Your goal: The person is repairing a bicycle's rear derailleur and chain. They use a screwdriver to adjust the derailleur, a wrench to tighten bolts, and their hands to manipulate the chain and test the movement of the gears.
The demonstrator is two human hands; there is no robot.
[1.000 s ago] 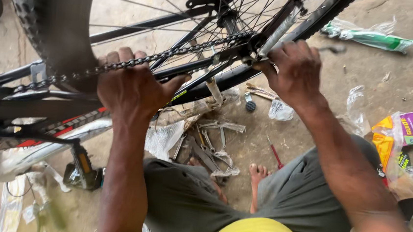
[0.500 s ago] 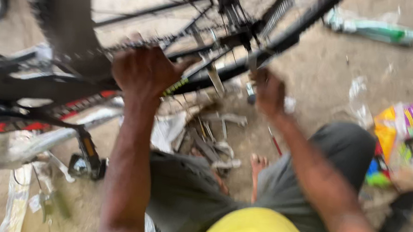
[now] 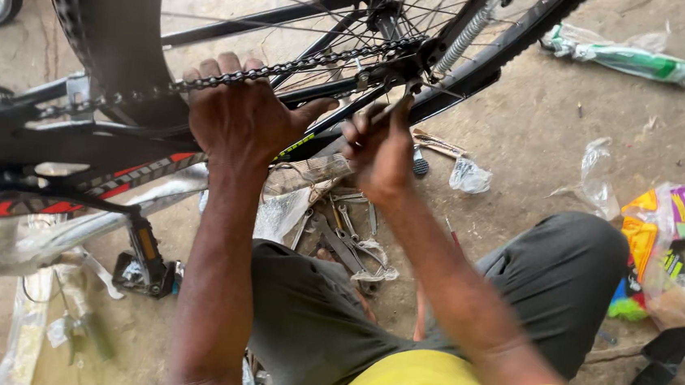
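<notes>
1. The left hand [image 3: 243, 115] gripped the bicycle frame [image 3: 199, 153], its fingers curled over the chain [image 3: 229, 78] and its thumb stretched toward three o'clock.
2. The right hand [image 3: 382, 151] sat just at three o'clock of the left, fingers closed on a small tool [image 3: 394, 107] that pointed toward twelve o'clock at the rear hub.
3. The chain ran from nine o'clock up toward one o'clock, touching the left fingertips.
4. The tyre [image 3: 107, 27] rose at eleven o'clock, spokes fanning behind the hands.
5. A heap of spanners [image 3: 347, 234] lay on the concrete floor [image 3: 543, 127] at six o'clock of the right hand.
6. A pedal [image 3: 141, 262] hung at seven o'clock, and a green plastic packet [image 3: 626, 60] lay far off at two o'clock.
</notes>
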